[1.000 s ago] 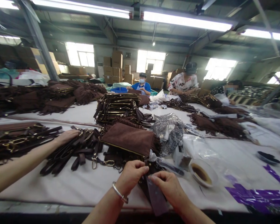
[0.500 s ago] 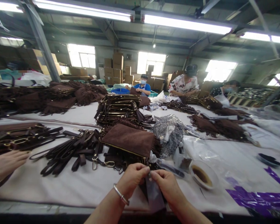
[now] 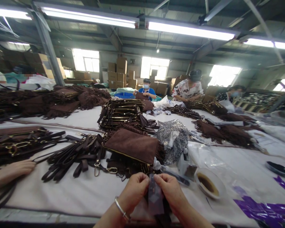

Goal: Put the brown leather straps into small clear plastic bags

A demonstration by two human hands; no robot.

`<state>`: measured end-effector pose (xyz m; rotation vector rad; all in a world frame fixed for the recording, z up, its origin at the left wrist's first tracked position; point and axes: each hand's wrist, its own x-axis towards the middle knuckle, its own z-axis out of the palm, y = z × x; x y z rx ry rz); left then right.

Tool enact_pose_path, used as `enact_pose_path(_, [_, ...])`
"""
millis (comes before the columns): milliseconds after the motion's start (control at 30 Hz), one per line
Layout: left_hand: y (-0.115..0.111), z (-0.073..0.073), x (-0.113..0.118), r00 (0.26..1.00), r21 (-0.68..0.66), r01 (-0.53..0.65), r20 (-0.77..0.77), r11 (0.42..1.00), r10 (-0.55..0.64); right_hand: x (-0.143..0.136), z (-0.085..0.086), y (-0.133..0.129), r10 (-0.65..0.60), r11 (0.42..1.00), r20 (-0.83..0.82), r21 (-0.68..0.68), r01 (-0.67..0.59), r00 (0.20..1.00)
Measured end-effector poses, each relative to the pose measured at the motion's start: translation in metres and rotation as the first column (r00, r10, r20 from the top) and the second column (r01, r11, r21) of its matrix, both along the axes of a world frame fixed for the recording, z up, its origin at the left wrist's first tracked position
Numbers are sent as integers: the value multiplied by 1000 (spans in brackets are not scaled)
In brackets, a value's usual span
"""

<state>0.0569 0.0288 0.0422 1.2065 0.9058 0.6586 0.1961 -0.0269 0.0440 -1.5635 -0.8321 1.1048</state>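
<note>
My left hand (image 3: pixel 135 187), with a silver bangle (image 3: pixel 121 209) at the wrist, and my right hand (image 3: pixel 170 186) pinch a small translucent plastic sleeve (image 3: pixel 156 200) near its top. The sleeve hangs down between them. Beneath it and to its right shows a dark brown strap-like piece (image 3: pixel 165 210), partly covered. Just beyond my fingers, a brown suede zip pouch (image 3: pixel 133 144) with fringe lies on top of other pouches. Dark wrist straps (image 3: pixel 68 155) with gold clips are heaped to the left of it.
A bowl of brown liquid (image 3: pixel 207 183) stands right of my hands, near purple plastic (image 3: pixel 256 209). A crumpled speckled bag (image 3: pixel 173 139) lies behind. Stacked pouches (image 3: pixel 121 110) rise mid-table. A co-worker's hand (image 3: pixel 13 175) rests at the left; several people sit across the table.
My fingers have shifted slightly, and the sleeve now hangs flatter and straighter between them. The co-worker's hand at the left has moved a little right, with a dark strap now showing below it.
</note>
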Motion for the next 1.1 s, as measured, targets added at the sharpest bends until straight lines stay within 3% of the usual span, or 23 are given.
enact_pose_path(333, [10, -8, 3, 979, 105, -199, -24, 974, 203, -1, -6, 7, 39, 998, -33, -48, -41, 999])
enact_pose_path(600, [17, -14, 7, 970, 227, -227, -32, 947, 240, 3, -4, 16, -18, 999, -117, -51, 12, 993])
enact_pose_path(700, [14, -15, 6, 978, 63, -209, 24, 976, 208, 5, -2, 23, -44, 998, -99, -38, 40, 994])
enact_pose_path(800, [10, -17, 6, 986, -160, -105, 111, 981, 124, 3, 0, 31, -49, 998, -95, -43, 45, 994])
enact_pose_path(1100, [15, -19, 13, 986, -79, -49, 158, 996, 61, -3, 3, 36, 19, 1000, -51, 19, -18, 999])
